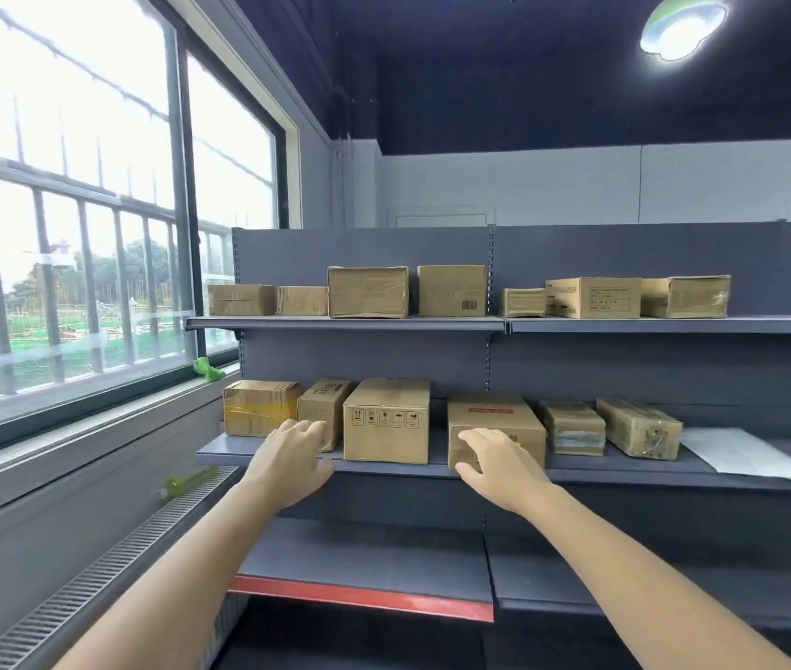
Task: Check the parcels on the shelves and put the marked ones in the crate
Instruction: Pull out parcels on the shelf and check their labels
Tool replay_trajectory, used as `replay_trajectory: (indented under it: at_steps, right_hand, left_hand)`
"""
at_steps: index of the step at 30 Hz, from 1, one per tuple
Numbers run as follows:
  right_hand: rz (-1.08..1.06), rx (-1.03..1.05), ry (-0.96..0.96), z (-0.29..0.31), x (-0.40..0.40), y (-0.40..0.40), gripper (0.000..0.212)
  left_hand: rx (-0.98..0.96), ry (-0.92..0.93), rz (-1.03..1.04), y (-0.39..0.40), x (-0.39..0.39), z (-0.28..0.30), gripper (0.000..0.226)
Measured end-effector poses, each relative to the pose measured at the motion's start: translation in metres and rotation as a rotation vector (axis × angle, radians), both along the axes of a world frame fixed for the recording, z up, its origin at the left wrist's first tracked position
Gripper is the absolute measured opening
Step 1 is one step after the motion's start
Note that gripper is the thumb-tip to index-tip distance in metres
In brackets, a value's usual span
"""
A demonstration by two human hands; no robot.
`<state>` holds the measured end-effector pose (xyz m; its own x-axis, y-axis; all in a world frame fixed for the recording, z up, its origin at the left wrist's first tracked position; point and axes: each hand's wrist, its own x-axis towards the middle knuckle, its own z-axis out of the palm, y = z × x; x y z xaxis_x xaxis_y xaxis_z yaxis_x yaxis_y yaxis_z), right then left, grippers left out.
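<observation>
Both hands are out at the middle shelf (pixel 383 469). Left hand (pixel 289 459) hangs open, fingers loose, in front of the narrow parcel (pixel 323 411), which is second from the window (pixel 69 210) and runs its long axis back into the shelf, angled a bit. Can't tell if it's touching. Right hand (pixel 497 469) curls over the front top edge of the red-label parcel (pixel 492 418), fourth from the window, also lying long axis front to back, label up. Count: six parcels on the middle shelf, seven on the top shelf (pixel 345 323). One white sheet (pixel 746 454) lies at the end farthest from the window.
</observation>
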<state>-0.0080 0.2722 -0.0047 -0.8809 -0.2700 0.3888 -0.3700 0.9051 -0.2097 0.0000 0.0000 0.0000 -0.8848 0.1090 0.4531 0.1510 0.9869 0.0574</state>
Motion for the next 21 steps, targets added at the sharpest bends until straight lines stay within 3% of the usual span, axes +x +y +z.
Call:
replay_trajectory:
  at_steps: [13, 21]
  right_hand:
    - [0.168, -0.041, 0.044, 0.001, -0.037, -0.111, 0.050]
    - [0.222, -0.049, 0.052, -0.003, -0.050, -0.191, 0.048]
  left_hand:
    - [0.029, 0.016, 0.167, -0.106, 0.022, 0.005, 0.059]
    - [0.058, 0.006, 0.231, -0.184, 0.030, -0.002, 0.057]
